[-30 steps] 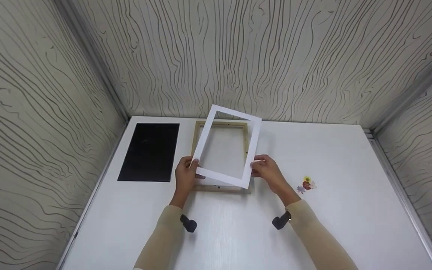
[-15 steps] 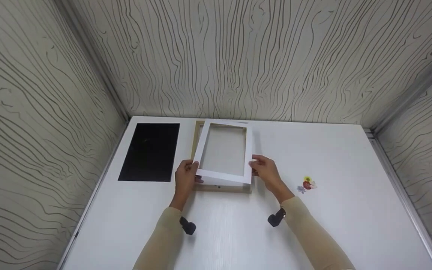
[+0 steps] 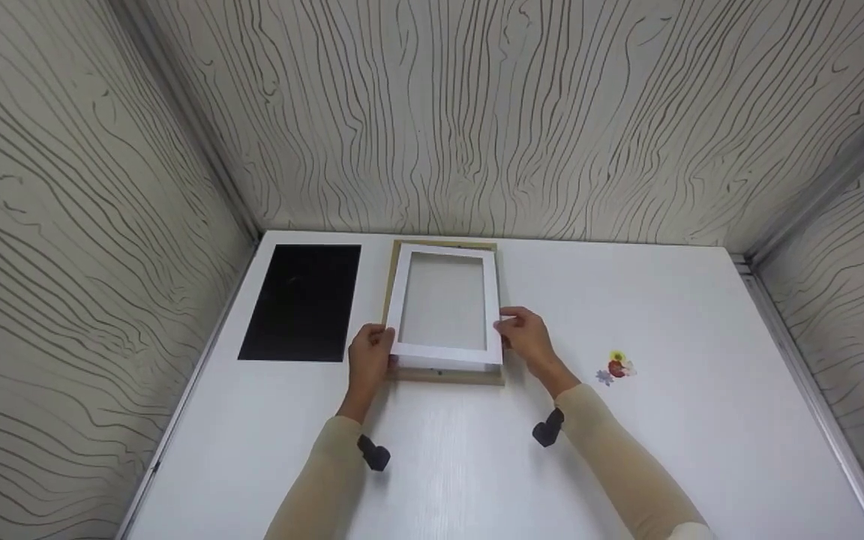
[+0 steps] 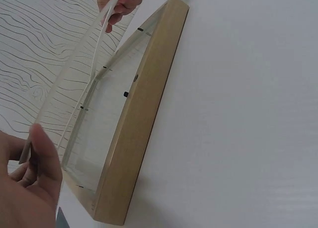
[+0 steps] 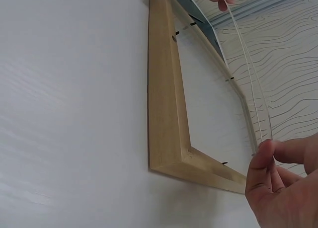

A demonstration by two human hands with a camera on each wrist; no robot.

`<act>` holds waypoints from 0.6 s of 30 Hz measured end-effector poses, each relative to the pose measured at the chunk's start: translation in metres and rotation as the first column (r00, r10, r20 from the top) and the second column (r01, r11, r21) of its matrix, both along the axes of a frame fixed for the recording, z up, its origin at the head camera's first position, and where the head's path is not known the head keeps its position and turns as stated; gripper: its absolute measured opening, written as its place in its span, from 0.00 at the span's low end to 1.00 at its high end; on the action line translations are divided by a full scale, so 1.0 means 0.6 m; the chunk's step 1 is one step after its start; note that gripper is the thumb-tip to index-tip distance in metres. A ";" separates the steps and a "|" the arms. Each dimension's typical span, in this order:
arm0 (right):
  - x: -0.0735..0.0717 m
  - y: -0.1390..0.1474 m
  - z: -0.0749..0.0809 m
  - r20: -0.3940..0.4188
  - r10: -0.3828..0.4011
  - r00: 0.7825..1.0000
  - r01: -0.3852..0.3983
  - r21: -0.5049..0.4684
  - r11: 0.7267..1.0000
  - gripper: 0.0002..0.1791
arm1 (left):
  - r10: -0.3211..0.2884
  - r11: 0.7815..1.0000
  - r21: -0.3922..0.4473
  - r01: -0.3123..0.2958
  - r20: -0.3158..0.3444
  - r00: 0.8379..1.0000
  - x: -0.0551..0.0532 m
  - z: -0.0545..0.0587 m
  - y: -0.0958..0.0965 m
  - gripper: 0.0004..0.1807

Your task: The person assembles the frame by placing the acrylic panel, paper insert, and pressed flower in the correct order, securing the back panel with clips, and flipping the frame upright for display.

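Two-sided pinch: left hand (image 3: 370,356) and right hand (image 3: 528,339) grip opposite edges of white mat (image 3: 443,352), presumably for even control; near end raised above wooden frame (image 4: 141,114) on tabletop (image 3: 439,465).

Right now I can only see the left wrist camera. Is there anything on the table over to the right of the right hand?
Observer: Yes, some little flowers lie together on the table, to the right of the right hand.

Operator: Ooh! What colours are they?

Observer: One is yellow, one is red, and the rest look paler.

Operator: I only see the thin edge of the white card. What does it look like from above?

Observer: From the head camera, the white card is a border around one big rectangular hole.
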State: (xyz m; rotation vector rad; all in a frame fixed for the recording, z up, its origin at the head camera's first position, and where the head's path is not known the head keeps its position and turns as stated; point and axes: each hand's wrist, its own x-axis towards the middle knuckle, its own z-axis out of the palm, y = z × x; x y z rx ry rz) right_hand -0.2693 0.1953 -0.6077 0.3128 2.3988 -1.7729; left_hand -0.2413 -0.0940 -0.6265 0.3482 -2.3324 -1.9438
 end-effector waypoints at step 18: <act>-0.016 -0.007 -0.012 0.001 -0.014 1.000 0.014 0.037 0.999 0.19 | -0.012 1.000 -0.024 0.014 0.063 0.998 -0.011 -0.009 -0.003 0.17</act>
